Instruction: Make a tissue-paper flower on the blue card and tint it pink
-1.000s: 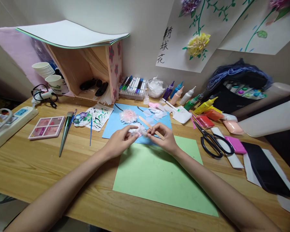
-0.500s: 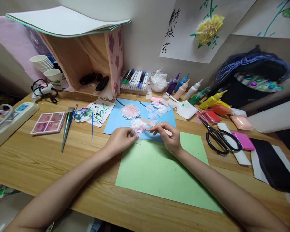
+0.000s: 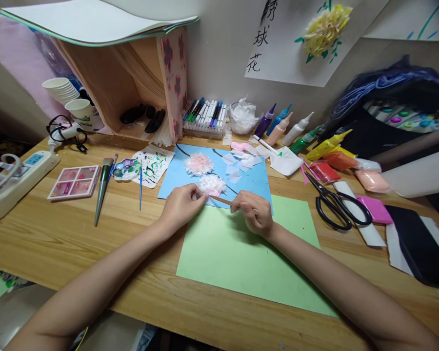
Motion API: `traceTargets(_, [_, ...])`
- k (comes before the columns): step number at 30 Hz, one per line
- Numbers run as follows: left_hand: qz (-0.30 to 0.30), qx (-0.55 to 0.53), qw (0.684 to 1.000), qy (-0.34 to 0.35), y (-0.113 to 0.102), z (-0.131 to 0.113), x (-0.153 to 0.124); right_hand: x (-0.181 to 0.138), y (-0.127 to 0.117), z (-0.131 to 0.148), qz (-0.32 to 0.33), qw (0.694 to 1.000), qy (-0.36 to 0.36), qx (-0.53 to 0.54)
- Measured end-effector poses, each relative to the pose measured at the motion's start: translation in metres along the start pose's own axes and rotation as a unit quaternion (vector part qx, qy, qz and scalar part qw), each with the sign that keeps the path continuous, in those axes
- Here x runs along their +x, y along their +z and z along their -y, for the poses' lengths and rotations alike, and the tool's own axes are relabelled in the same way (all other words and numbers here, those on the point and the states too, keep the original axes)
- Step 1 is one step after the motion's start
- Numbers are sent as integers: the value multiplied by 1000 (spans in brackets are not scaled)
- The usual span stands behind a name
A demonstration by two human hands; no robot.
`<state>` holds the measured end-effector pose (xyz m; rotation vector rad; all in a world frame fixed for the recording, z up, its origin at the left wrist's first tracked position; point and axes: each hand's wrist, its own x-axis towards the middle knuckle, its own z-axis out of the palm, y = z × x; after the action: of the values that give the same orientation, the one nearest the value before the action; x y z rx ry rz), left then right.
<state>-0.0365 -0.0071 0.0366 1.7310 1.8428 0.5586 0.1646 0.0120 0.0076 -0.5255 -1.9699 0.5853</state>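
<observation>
My right hand [image 3: 255, 210] is closed around a flat wooden craft stick [image 3: 222, 200]. The stick points left, its far end at the lower edge of a white tissue-paper flower [image 3: 212, 185] with some pink at its base. At that same edge, my left hand [image 3: 183, 205] pinches a small piece of tissue paper, mostly hidden by the fingertips. The flower lies on a blue sheet [image 3: 171, 181], just below a fluffy pink flower [image 3: 198, 164]. Loose pale tissue squares [image 3: 243, 161] are scattered on the sheet's upper right. A green sheet [image 3: 241, 263] lies beneath my right wrist.
Scissors [image 3: 336, 207] lie on the right near coloured clay packs [image 3: 327, 171]. Paint bottles [image 3: 265, 122], a marker box [image 3: 205, 117] and a tissue bowl [image 3: 243, 117] line the wall. Brushes [image 3: 103, 190], a palette [image 3: 74, 183] and a power strip [image 3: 32, 168] are on the left.
My right hand has turned and lowered the craft stick from across the blue sheet to the white flower's lower edge. My left hand has brought the tissue piece up against that edge.
</observation>
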Motion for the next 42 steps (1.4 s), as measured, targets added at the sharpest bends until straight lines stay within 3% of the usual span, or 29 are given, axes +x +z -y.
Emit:
traceTargets(8, [-20, 19, 999, -26, -5, 9, 13, 2, 0, 1, 39, 999, 19, -32])
traceTargets(14, [25, 96, 995, -4, -11, 13, 22, 2, 2, 1, 49, 997, 38, -44])
traceTargets(20, [27, 106, 994, 13, -11, 13, 23, 10, 9, 4, 38, 995, 58, -69])
traceTargets(26, [38, 106, 994, 11, -13, 11, 22, 58, 25, 15, 23, 969, 234, -72])
traceTargets(29, [38, 112, 993, 14, -13, 11, 22, 81, 29, 13, 37, 957, 281, -54])
traceTargets(32, [32, 121, 992, 16, -12, 11, 22, 87, 24, 11, 27, 961, 275, -19])
traceTargets(36, [32, 128, 991, 14, -11, 11, 23, 72, 10, 12, -10, 971, 237, 4])
traceTargets(42, [25, 133, 991, 10, -10, 11, 23, 49, 8, 13, 7, 977, 211, 23])
